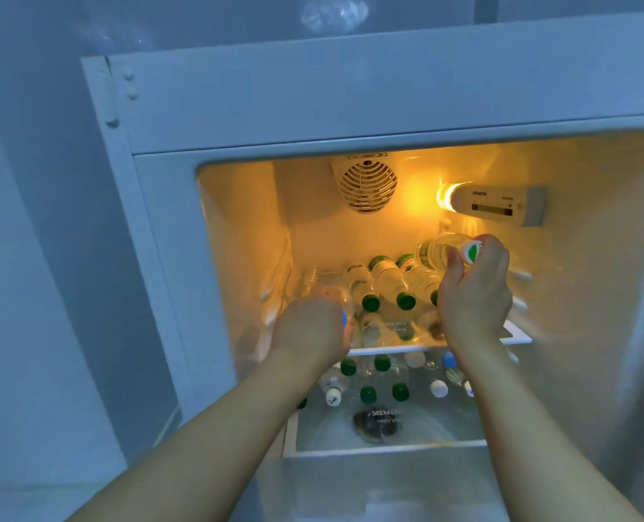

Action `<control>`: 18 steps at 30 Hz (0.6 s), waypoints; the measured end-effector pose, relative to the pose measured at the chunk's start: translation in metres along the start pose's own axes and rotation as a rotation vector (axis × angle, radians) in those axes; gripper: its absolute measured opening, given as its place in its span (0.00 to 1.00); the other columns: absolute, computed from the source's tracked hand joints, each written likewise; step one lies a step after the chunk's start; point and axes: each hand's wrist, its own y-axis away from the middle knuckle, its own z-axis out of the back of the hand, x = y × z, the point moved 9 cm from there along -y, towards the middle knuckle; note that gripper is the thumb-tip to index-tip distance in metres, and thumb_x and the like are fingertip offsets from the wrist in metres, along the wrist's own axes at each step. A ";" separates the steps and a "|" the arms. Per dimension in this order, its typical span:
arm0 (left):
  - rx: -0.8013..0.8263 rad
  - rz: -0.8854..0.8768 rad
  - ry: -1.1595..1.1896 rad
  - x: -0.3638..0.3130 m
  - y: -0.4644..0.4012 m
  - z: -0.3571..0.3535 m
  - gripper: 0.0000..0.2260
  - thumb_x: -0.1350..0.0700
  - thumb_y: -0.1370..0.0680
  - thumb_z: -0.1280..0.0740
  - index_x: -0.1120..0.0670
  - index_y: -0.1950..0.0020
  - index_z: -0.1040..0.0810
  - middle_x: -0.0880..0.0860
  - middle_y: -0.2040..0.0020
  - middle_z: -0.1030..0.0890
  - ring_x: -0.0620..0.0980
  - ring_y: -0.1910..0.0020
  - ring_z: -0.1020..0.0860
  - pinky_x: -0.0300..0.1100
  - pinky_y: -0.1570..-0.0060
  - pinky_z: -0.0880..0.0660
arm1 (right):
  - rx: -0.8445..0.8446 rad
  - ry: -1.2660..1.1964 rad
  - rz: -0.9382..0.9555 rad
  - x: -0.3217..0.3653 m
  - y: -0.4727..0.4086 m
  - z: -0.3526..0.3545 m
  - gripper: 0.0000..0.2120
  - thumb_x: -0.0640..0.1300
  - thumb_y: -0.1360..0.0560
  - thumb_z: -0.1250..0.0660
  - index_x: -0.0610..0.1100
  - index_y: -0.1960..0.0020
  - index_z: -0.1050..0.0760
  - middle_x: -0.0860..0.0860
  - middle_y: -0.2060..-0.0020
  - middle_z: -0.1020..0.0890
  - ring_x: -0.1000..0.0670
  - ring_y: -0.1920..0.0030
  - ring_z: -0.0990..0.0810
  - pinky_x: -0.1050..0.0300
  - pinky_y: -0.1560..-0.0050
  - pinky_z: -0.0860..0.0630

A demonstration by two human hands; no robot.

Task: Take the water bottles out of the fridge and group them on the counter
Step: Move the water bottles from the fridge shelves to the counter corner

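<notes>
The right hand (473, 295) gripped a clear, white-labelled plastic water bottle (445, 252) around its body, the left hand (309, 329) a blurred clear blue-marked bottle (333, 295); both bottles probably felt light, cold and slippery.

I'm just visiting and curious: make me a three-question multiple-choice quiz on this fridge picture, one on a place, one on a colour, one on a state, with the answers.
1. Where is the fan grille?
A. back wall
B. floor
C. door

2. What colour are the caps on the bottles lying on the upper shelf?
A. red
B. green
C. black

3. What is the right hand doing?
A. hanging idle
B. gripping a bottle
C. pressing the shelf

Answers: 1 A, the grille sits high on the back wall; 2 B, a green cap faces us; 3 B, fingers curl round a lifted bottle.
</notes>
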 end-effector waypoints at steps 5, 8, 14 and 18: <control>-0.096 0.034 0.155 0.008 0.015 0.051 0.08 0.50 0.21 0.38 0.54 0.52 0.30 0.54 0.52 0.26 0.58 0.57 0.25 0.44 0.63 0.37 | 0.004 -0.109 -0.013 0.017 0.017 0.015 0.19 0.51 0.21 0.38 0.41 0.35 0.31 0.43 0.41 0.24 0.40 0.44 0.23 0.50 0.49 0.28; -0.109 0.036 0.252 0.012 0.023 0.081 0.12 0.49 0.23 0.36 0.54 0.59 0.34 0.52 0.61 0.29 0.55 0.63 0.30 0.43 0.67 0.39 | 0.033 -0.144 -0.031 0.029 0.029 0.026 0.21 0.55 0.21 0.39 0.41 0.36 0.29 0.42 0.42 0.23 0.39 0.44 0.23 0.47 0.45 0.26; -0.103 0.066 0.291 0.026 0.059 0.139 0.14 0.47 0.24 0.35 0.52 0.63 0.34 0.50 0.65 0.30 0.53 0.64 0.31 0.40 0.71 0.40 | 0.146 -0.016 0.059 0.077 0.052 0.062 0.19 0.53 0.22 0.39 0.42 0.38 0.31 0.43 0.45 0.23 0.37 0.48 0.22 0.46 0.51 0.25; -0.064 0.123 0.327 0.041 0.098 0.172 0.15 0.46 0.24 0.34 0.54 0.63 0.32 0.51 0.64 0.29 0.52 0.64 0.31 0.41 0.70 0.39 | 0.218 -0.001 0.088 0.113 0.083 0.096 0.17 0.52 0.22 0.38 0.40 0.42 0.28 0.41 0.48 0.21 0.37 0.50 0.22 0.46 0.52 0.24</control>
